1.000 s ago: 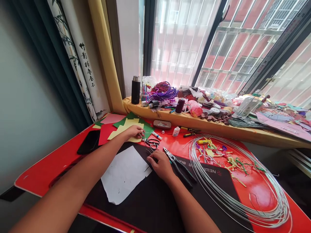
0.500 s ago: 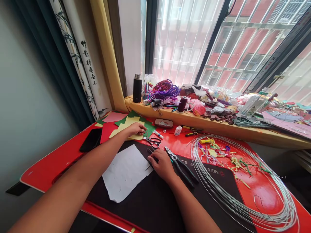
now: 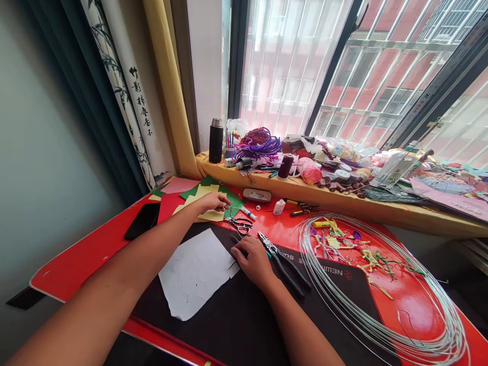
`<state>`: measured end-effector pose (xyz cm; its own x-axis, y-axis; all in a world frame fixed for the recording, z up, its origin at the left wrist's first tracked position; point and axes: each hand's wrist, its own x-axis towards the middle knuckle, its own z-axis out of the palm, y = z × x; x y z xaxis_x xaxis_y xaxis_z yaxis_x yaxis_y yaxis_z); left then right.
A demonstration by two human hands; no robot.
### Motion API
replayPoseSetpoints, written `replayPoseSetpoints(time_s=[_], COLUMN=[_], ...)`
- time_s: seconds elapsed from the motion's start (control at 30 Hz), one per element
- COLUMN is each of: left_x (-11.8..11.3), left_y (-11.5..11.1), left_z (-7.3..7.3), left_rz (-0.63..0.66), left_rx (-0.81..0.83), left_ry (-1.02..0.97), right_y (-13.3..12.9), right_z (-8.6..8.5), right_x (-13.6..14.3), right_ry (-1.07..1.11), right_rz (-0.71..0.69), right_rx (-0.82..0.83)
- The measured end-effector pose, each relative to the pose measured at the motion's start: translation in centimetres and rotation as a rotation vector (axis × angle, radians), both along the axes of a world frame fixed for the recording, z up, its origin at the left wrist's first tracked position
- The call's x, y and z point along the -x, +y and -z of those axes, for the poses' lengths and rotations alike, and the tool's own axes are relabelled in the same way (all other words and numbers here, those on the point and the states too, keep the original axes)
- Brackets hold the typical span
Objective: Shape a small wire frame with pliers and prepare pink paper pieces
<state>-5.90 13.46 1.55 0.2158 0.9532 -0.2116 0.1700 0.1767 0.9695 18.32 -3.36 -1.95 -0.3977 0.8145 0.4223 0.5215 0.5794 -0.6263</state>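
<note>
My left hand [image 3: 215, 202] reaches over the coloured paper, thumb and fingers pinched on a thin wire-like piece [image 3: 230, 209]. Just below those fingertips lie black-handled scissors [image 3: 241, 224], beside a small white-and-blue tube [image 3: 249, 212]. My right hand [image 3: 251, 256] is low on the black mat [image 3: 244, 315], fingers curled over what look like small teal-handled pliers [image 3: 268, 253]; most of them is hidden under the palm. Larger dark-handled pliers [image 3: 284, 262] lie right of that hand. A crumpled white paper sheet [image 3: 198, 274] rests on the mat to its left.
A big coil of silver wire [image 3: 316, 284] covers the right side of the red table [image 3: 76, 264], around colourful scraps [image 3: 369, 256]. A black phone [image 3: 143, 221] lies left. A small white bottle [image 3: 279, 206] stands near the cluttered sill [image 3: 236, 175], which holds a black flask [image 3: 216, 142].
The view has shifted slightly. Both hands keep nearly the same places, the left still pinching over the coloured paper, the right still curled on the mat.
</note>
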Motion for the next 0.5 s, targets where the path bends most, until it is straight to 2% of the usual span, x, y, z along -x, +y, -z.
replayPoseSetpoints(time_s=[0.27,0.5], left_x=[-0.3,-0.5], left_y=[0.0,-0.6], left_z=[-1.6,-2.5], left_rz=[0.001,0.025], left_rx=[-0.006,-0.008], left_ry=[0.061,0.039], right_y=[0.0,0.0], right_z=[-0.1,0.0], right_x=[-0.1,0.0], right_ry=[-0.014,0.025], right_rz=[-0.006,-0.007], right_rx=[-0.011,0.015])
